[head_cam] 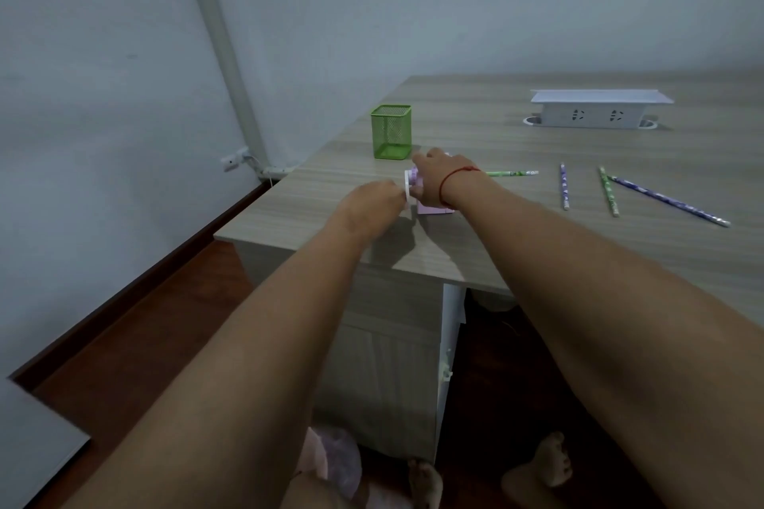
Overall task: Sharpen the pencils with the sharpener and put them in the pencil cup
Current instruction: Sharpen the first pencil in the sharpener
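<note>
Pink plastic sharpener [433,209] sits near the desk [314,198] edge, before the green mesh cup [391,132]. The right hand [434,178] curls over its top and the left hand [374,198] appears to pinch the crank [408,187]. It looks light and skid-prone, best braced from above.

Square green mesh pencil cup [391,132] upright near the left edge of the desk [516,252], pink sharpener [432,209] with white crank [408,187] just in front of the cup, green pencil [512,173] lying flat right of the sharpener, farther right a purple pencil [564,186], second green pencil [608,192] and longer purple pencil [669,201], the last two meeting at their far ends
</note>
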`<state>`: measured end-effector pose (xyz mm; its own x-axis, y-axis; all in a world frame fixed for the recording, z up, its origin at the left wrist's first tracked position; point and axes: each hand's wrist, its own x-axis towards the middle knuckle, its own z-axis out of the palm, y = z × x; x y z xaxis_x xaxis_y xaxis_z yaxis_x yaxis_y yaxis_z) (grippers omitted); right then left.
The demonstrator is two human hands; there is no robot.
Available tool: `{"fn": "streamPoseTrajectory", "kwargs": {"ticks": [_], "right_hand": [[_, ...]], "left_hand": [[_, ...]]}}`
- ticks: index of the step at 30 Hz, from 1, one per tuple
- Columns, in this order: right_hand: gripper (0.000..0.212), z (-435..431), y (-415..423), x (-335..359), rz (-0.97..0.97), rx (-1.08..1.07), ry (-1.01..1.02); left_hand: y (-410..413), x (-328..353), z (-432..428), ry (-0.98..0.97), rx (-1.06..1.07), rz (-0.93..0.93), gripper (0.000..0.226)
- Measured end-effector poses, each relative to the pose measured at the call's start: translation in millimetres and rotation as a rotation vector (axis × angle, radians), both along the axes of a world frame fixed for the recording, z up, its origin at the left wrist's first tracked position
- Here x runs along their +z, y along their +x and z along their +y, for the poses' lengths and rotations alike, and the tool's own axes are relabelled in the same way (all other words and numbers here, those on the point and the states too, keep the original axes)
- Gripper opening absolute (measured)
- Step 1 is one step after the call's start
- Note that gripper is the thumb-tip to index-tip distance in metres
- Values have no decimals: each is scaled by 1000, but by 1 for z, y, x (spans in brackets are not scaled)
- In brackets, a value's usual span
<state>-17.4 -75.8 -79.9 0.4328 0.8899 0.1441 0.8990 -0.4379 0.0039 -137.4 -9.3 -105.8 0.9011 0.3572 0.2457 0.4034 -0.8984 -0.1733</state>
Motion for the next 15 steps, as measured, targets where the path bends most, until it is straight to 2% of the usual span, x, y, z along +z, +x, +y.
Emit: {"fn": "streamPoseTrajectory", "kwargs": {"ticks": [3,15], "right_hand": [[47,1,0,-2,34,-2,18],[49,7,8,-8,46,24,54]], "left_hand": [[11,-12,4,-30,112,51,24],[34,-20,33,-147,136,27,31]]}}
